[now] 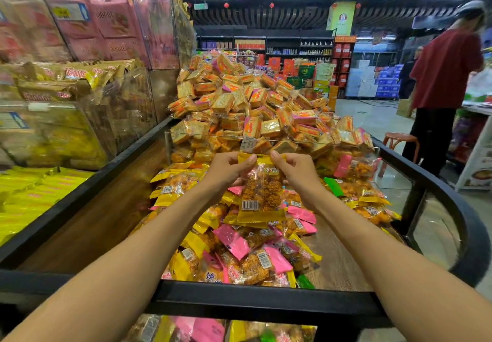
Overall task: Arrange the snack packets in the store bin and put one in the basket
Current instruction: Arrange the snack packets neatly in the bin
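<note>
The store bin (266,297) spreads out in front of me, black-framed with a wooden floor, its near rail crossing just under my forearms and a clear divider (269,139) closing off the far side. Loose snack packets (239,251), yellow and pink ended, lie heaped from the middle of the floor toward the near rail and the right edge; beyond the divider rises a separate mound of square cracker packs (250,96).

Above the heap I hold one yellow-ended snack packet (262,195), clear of the others. It hangs upright, long axis pointing from the far divider down toward the near rail, barcode low on the side facing me. My left hand (229,171) pinches its top seal at the left corner, and my right hand (295,168) pinches the right corner, fingers curled tight on the foil. Both hands are equally near it.

No basket shows, so I cannot tell which way the packet must travel.
</note>
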A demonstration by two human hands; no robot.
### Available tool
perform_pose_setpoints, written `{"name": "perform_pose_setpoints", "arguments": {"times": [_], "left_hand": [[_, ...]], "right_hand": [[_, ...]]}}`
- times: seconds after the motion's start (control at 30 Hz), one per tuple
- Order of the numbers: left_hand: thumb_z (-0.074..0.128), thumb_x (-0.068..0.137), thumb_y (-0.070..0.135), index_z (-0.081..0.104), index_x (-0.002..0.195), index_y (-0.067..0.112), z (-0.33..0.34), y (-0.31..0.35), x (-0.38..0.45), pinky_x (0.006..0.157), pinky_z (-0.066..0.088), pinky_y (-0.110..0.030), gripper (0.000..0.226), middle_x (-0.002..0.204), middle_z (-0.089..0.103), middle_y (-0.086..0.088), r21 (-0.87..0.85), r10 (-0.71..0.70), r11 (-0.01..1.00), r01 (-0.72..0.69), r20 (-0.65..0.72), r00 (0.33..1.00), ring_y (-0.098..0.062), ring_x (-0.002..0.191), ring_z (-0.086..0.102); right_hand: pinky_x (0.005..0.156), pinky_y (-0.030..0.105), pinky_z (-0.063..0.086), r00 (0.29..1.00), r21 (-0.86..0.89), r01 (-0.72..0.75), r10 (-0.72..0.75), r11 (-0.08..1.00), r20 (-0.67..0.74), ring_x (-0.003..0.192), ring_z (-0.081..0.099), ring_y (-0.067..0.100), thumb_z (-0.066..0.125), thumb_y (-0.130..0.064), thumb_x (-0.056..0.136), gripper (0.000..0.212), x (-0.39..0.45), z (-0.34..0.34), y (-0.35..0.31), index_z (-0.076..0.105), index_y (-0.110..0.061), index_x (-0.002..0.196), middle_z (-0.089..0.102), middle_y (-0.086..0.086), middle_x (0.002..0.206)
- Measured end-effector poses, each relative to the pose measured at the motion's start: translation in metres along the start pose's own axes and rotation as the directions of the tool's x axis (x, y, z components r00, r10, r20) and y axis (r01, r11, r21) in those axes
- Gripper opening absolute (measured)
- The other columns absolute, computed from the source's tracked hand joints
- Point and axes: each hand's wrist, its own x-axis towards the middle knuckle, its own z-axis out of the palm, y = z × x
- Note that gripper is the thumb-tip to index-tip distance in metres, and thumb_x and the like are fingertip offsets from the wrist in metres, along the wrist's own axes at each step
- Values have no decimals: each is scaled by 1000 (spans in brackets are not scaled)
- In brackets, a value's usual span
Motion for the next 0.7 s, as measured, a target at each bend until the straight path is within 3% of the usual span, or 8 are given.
{"name": "perform_pose_setpoints", "arguments": {"times": [0.1, 0.2, 0.27, 0.37, 0.5, 0.53, 0.6, 0.7], "left_hand": [[57, 94, 28, 47, 61, 13, -1, 0, 0, 50, 48, -19, 37, 61, 47, 2, 9, 9, 1000, -9, -22, 1000, -10, 58, 47], [57, 93, 31, 44, 65, 13, -5, 2, 3, 49, 48, -20, 36, 65, 44, -1, -15, -21, 1000, 20, -44, 999, -12, 59, 46], [57, 93, 32, 44, 66, 14, -9, 6, 3, 51, 49, -21, 36, 68, 46, -2, -50, -48, 998, 43, -110, 993, -14, 60, 50], [55, 95, 30, 51, 69, 14, -16, 11, 4, 55, 48, -24, 31, 71, 52, -1, -123, -81, 991, 58, -192, 978, -14, 65, 53], [53, 96, 31, 62, 86, 11, -17, 15, 3, 50, 49, -21, 24, 80, 61, -3, -181, -134, 978, 100, -182, 974, -11, 65, 55], [53, 96, 32, 60, 85, 11, -17, 14, 4, 50, 49, -20, 25, 80, 60, -3, -176, -149, 977, 118, -175, 973, -12, 65, 55], [55, 93, 37, 59, 91, 11, -17, 14, 5, 57, 49, -22, 26, 88, 61, -4, -156, -185, 974, 167, -113, 976, -14, 74, 56], [65, 86, 32, 49, 124, 8, -17, 14, 6, 58, 54, -25, 48, 117, 63, -11, -81, -256, 962, 259, 46, 965, -18, 92, 64]], "right_hand": [[64, 32, 42, 1000, 22, -8, 8, 1000, 29, 70, 43, 20, 55, -44, 93, 61, 0, 0, -1, 53, 15, 78, 45, 11, 73], [61, 19, 44, 991, 80, -108, 101, 991, 82, 72, 47, 20, 52, -47, 93, 59, 0, -1, -4, 53, 11, 87, 48, 9, 76], [80, 29, 52, 944, 66, -242, 219, 968, 248, 97, 60, 18, 64, -52, 82, 64, -1, -2, -5, 57, 2, 116, 63, 5, 105], [102, 47, 45, 827, -92, -343, 347, 935, 442, 121, 55, 24, 86, -47, 59, 99, -6, 3, -3, 42, -9, 139, 57, 8, 132], [63, 23, 51, 809, -134, -289, 316, 948, 495, 89, 64, 11, 75, -14, 80, 42, -12, 6, -7, 58, -12, 119, 69, -1, 100], [63, 23, 51, 812, -113, -292, 308, 950, 496, 89, 65, 12, 73, -12, 81, 38, -13, 4, -9, 59, -12, 117, 70, -1, 100], [80, 32, 55, 836, -35, -321, 301, 946, 459, 102, 65, 17, 73, -10, 81, 39, -12, 1, -8, 61, -8, 118, 70, 5, 109], [97, 38, 48, 876, 70, -344, 293, 936, 384, 108, 64, 19, 72, -11, 82, 30, -8, -3, -8, 65, -10, 111, 69, 9, 113]]}}
